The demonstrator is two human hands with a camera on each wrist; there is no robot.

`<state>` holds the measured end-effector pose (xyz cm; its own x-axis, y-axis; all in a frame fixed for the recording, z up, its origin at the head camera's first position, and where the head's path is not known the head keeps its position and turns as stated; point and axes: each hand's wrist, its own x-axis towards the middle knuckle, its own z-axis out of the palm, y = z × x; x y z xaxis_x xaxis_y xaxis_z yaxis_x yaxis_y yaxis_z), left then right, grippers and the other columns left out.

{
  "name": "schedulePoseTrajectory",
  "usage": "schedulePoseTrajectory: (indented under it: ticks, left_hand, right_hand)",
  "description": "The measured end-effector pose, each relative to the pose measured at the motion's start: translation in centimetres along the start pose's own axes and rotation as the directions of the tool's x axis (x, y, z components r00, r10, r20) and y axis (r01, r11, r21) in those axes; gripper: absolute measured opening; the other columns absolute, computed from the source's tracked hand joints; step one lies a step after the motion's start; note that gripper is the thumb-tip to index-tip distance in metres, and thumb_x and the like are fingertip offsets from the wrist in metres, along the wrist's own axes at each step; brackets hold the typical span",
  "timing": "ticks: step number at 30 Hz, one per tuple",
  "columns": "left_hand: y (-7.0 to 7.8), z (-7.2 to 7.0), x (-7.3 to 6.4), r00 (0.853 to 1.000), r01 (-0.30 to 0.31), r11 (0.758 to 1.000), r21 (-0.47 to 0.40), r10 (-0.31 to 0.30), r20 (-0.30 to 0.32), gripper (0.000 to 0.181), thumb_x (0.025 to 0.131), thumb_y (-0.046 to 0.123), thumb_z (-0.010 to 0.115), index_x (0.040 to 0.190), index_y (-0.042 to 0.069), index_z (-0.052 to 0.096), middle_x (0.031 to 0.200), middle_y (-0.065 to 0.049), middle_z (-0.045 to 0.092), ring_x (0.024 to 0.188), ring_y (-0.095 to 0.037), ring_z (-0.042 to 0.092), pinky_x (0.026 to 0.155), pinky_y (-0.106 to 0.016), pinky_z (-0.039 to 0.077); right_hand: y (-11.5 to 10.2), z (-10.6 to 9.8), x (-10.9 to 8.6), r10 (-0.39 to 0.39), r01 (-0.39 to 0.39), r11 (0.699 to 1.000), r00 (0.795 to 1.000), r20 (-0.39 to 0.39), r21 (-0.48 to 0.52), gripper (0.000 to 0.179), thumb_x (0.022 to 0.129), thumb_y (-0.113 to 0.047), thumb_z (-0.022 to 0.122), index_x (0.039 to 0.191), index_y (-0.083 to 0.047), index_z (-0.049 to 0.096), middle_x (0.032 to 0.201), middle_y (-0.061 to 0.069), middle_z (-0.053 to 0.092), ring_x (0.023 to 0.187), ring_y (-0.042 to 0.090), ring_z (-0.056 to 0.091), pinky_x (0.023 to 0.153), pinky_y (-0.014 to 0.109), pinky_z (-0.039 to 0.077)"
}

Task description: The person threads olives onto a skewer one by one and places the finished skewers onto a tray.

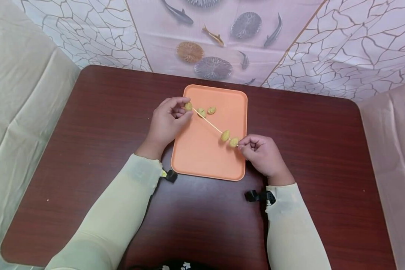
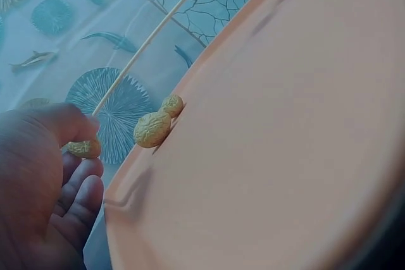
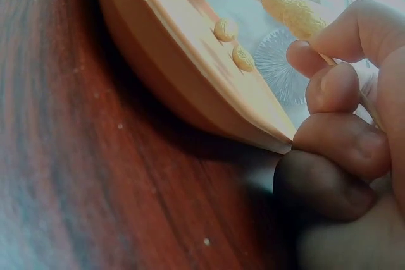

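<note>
Over the smooth orange tray, both grips pinch: left hand a knobbly nugget, right hand the thin skewer.

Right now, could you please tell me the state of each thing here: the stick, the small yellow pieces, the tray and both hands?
skewer: held in the air over the tray, tilted, one hand at each end.
threaded pieces: two on the skewer, near the right hand.
loose pieces: two lying on the tray.
tray: flat on the table.
left hand: pinches a piece at the skewer's far end.
right hand: pinches the skewer's near end.
</note>
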<state>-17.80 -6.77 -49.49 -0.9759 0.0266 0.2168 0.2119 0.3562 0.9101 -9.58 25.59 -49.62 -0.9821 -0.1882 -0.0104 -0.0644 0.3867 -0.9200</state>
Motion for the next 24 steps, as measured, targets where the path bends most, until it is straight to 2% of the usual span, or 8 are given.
schedulePoseTrajectory:
  ticks: [7,11,17,24]
  left_hand:
    - [0.16,0.02,-0.06,0.999,0.006,1.0,0.009,-0.006,-0.041,0.038,0.098,0.016,0.09,0.134,0.011,0.081,0.115,-0.009,0.078,0.101,-0.018,0.077,0.09,-0.026,0.068]
    - [0.08,0.04,-0.04,0.999,0.008,1.0,0.01,-0.008,-0.05,0.036,0.097,0.017,0.091,0.131,0.009,0.083,0.114,-0.008,0.079,0.103,-0.018,0.077,0.09,-0.026,0.068]
    - [0.2,0.06,-0.15,0.999,-0.022,0.999,0.033,0.023,-0.027,0.032,0.096,0.016,0.091,0.127,0.009,0.085,0.11,-0.009,0.079,0.097,-0.018,0.079,0.087,-0.026,0.068]
    - [0.44,-0.03,-0.29,0.999,-0.038,0.997,0.062,0.038,-0.001,0.032,0.096,0.015,0.091,0.127,0.008,0.085,0.111,-0.01,0.079,0.095,-0.017,0.081,0.087,-0.026,0.069]
  right_hand:
    - [0.07,0.01,0.02,-0.007,0.007,1.0,1.0,0.004,-0.006,0.009,0.1,-0.004,0.074,0.097,-0.001,0.082,0.072,-0.009,0.069,0.059,0.004,0.049,0.051,0.019,0.043]
    - [0.07,0.0,0.02,-0.009,0.009,1.0,1.0,0.006,-0.002,0.009,0.1,-0.004,0.074,0.097,-0.001,0.083,0.071,-0.009,0.069,0.058,0.003,0.049,0.051,0.019,0.042]
    - [0.11,0.04,0.01,-0.016,0.016,1.0,1.0,0.004,-0.002,0.009,0.1,-0.003,0.075,0.097,0.0,0.082,0.072,-0.011,0.07,0.058,0.002,0.049,0.052,0.018,0.042]
    - [0.04,0.12,0.02,-0.016,0.016,1.0,1.0,0.01,-0.003,0.007,0.101,-0.003,0.076,0.098,-0.001,0.083,0.066,-0.01,0.056,0.057,0.002,0.046,0.051,0.018,0.039]
